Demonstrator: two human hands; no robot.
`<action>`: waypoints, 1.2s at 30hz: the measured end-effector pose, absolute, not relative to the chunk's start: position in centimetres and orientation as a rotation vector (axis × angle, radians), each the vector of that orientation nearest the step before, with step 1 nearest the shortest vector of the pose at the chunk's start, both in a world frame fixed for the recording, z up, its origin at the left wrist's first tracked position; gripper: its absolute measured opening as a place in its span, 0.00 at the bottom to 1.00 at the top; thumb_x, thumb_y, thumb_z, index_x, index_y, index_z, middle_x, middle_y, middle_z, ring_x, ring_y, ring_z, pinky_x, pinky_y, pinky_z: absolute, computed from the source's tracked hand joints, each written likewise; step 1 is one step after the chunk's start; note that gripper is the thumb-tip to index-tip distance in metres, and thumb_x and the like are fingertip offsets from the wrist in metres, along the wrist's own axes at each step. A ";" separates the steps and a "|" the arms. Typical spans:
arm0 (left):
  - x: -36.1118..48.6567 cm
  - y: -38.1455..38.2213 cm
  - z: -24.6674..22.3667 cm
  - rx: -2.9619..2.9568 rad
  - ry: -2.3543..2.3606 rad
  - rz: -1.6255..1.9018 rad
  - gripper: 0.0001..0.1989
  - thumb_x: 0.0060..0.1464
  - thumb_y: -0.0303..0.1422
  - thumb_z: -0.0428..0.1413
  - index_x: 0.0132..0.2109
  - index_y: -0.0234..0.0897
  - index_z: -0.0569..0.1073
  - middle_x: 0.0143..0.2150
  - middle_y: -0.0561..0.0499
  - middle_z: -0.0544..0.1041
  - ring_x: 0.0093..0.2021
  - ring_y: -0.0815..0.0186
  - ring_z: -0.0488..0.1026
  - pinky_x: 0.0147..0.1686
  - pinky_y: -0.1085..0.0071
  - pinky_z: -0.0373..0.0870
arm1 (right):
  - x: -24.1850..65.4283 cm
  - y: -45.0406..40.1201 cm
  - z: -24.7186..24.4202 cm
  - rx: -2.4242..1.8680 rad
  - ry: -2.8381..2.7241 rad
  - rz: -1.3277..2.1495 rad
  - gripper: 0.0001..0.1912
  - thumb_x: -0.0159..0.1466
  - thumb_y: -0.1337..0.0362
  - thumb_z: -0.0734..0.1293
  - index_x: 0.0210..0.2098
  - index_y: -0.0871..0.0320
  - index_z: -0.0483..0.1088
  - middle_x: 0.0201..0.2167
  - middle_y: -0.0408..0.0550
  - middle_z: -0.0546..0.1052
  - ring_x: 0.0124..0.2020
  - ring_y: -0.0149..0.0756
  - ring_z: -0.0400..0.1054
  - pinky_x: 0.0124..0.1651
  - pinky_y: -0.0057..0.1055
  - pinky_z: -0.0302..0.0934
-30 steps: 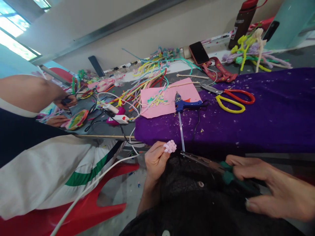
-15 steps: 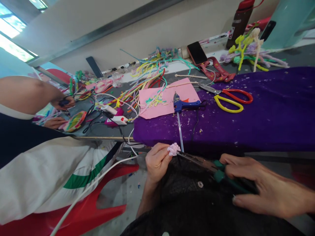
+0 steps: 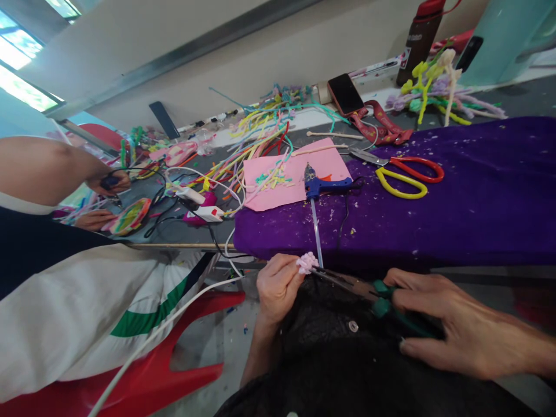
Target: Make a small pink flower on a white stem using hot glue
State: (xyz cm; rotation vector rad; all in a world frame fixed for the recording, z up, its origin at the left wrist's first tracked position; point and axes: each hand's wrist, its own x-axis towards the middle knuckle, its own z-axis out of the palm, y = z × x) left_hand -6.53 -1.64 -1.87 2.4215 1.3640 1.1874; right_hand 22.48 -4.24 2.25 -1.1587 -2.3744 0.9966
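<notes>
"Purple cloth (image 3: 456, 226) drapes the grey table's (image 3: 521, 95) near edge. Where's the pale-pink fuzzy cluster (image 3: 307, 263)?"

"Below that edge, at the left hand's (image 3: 278, 286) two o'clock, pinched between thumb and fingers. From the right hand (image 3: 443, 318), it's toward ten o'clock."

"And how's the right hand?"

"Spread around the green handles of long-nose pliers (image 3: 351, 285), thumb apart from fingers. Their tips meet the cluster's three o'clock side; I can't tell whether they grip it."

"Anything beyond?"

"Blue glue gun (image 3: 332, 185), toward the cluster's one o'clock."
</notes>
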 end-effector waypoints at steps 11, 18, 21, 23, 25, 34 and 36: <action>-6.6 -1.7 -1.7 2.512 1.405 1.161 0.06 0.50 0.23 0.55 0.36 0.34 0.75 0.34 0.48 0.75 0.34 0.67 0.71 0.35 0.71 0.69 | 22.2 -4.3 1.7 -1.118 -2.501 1.018 0.08 0.54 0.65 0.65 0.35 0.54 0.70 0.40 0.47 0.71 0.40 0.40 0.68 0.39 0.32 0.65; -6.6 -1.9 -1.5 2.524 1.398 1.157 0.06 0.50 0.24 0.55 0.36 0.34 0.75 0.34 0.47 0.76 0.34 0.66 0.72 0.36 0.70 0.70 | 22.6 -3.8 3.0 -1.011 -2.428 1.401 0.02 0.54 0.68 0.64 0.28 0.56 0.67 0.31 0.43 0.71 0.31 0.33 0.67 0.32 0.26 0.61; -6.6 -2.0 -1.5 2.511 1.392 1.140 0.06 0.51 0.24 0.54 0.36 0.35 0.75 0.35 0.46 0.76 0.35 0.65 0.72 0.36 0.69 0.71 | 22.8 -3.3 2.9 -0.946 -2.269 1.668 0.02 0.54 0.66 0.64 0.26 0.57 0.66 0.30 0.42 0.69 0.30 0.31 0.64 0.31 0.25 0.58; -6.6 -2.0 -1.5 2.512 1.385 1.137 0.06 0.51 0.25 0.54 0.36 0.34 0.75 0.34 0.46 0.76 0.35 0.65 0.72 0.35 0.68 0.71 | 22.9 -3.1 2.6 -0.906 -2.133 1.849 0.06 0.54 0.62 0.65 0.27 0.58 0.66 0.29 0.42 0.68 0.30 0.31 0.62 0.31 0.26 0.58; -6.6 -2.0 -1.5 2.512 1.383 1.143 0.06 0.51 0.25 0.54 0.35 0.34 0.76 0.34 0.46 0.76 0.35 0.65 0.72 0.35 0.68 0.71 | 22.9 -2.9 2.3 -0.904 -1.977 2.002 0.11 0.54 0.57 0.64 0.28 0.59 0.66 0.28 0.42 0.67 0.28 0.30 0.60 0.31 0.26 0.57; -6.5 -1.6 -2.1 2.241 1.436 1.254 0.07 0.52 0.25 0.53 0.35 0.35 0.76 0.33 0.48 0.76 0.33 0.67 0.73 0.34 0.72 0.70 | 22.8 -3.8 2.8 -1.003 -2.200 1.480 0.03 0.53 0.66 0.66 0.24 0.55 0.66 0.28 0.42 0.69 0.29 0.33 0.65 0.31 0.27 0.60; -6.5 -1.5 -2.4 2.178 1.438 1.298 0.07 0.52 0.25 0.54 0.36 0.36 0.77 0.34 0.48 0.76 0.34 0.67 0.73 0.34 0.71 0.70 | 23.1 -4.2 2.7 -0.996 -2.243 1.378 0.03 0.51 0.67 0.67 0.25 0.53 0.67 0.28 0.42 0.69 0.28 0.34 0.66 0.30 0.27 0.61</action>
